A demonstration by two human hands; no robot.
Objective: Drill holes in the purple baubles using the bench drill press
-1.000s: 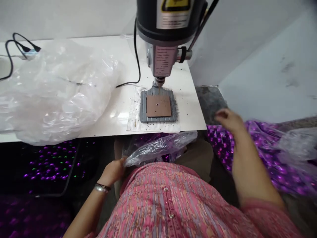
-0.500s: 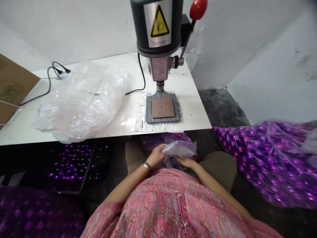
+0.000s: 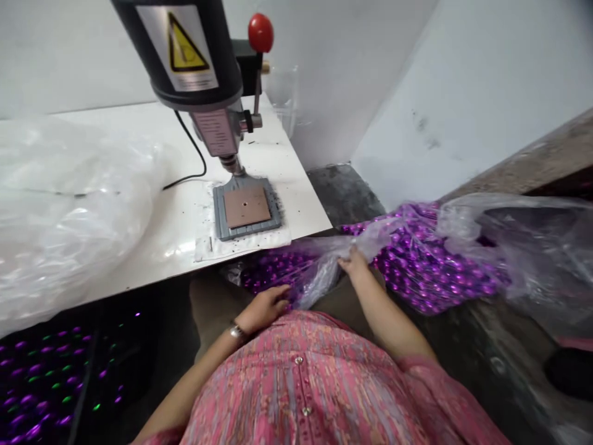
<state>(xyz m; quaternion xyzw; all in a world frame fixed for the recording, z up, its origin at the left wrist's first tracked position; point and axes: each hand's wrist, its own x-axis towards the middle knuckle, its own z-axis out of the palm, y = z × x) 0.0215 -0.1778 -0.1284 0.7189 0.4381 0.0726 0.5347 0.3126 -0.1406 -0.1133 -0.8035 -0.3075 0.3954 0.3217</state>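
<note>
A clear plastic bag [image 3: 323, 278] with shiny purple ball-like pieces [image 3: 273, 270] lies across my lap, below the table edge. My right hand [image 3: 353, 262] is closed on the gathered plastic and holds it out to the right. Beside the bag, over my lap, my left hand [image 3: 266, 307] has its fingers loosely apart and holds nothing; whether the fingertips touch the plastic I cannot tell. More purple pieces [image 3: 426, 266] fill a clear bag on the right, close to my right hand.
A drill press [image 3: 199, 68] with a red-knobbed lever [image 3: 260, 34] stands on the white table [image 3: 180, 247]. Its base [image 3: 220, 216] bears a brown plate [image 3: 248, 207]. Crumpled clear plastic [image 3: 92, 204] covers the table's left side. Purple and green shiny pieces [image 3: 41, 377] lie below at left.
My view has turned right. The left hand has let go of the plastic and lies lower by my lap. The right hand has moved right, stretching the plastic with it.
</note>
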